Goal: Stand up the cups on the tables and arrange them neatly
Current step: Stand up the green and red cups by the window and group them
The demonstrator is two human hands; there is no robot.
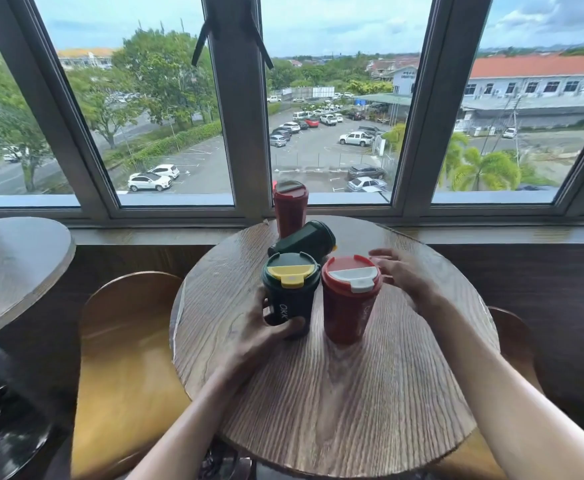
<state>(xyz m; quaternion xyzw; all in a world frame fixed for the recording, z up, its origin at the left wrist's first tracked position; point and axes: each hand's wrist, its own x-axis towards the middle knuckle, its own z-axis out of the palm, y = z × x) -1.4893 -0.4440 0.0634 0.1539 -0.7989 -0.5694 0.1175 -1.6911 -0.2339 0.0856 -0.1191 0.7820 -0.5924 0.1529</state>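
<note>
On the round bench (335, 393), the left hand (262, 336) wraps its grip around the upright dark green cup (288, 292) to place it just beside the upright red cup (349, 299). The right hand (401, 275) hovers open by that cup's lid, holding nothing; 1 green cup (306, 239) lies tipped behind, and another red cup (289, 207) stands far.

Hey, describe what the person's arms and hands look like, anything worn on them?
Both arms are bare up to the frame's bottom edge: no sleeves, gloves, watch or bracelets show. The left hand and right hand appear to have no rings, though some fingers are hidden or blurred.
</note>
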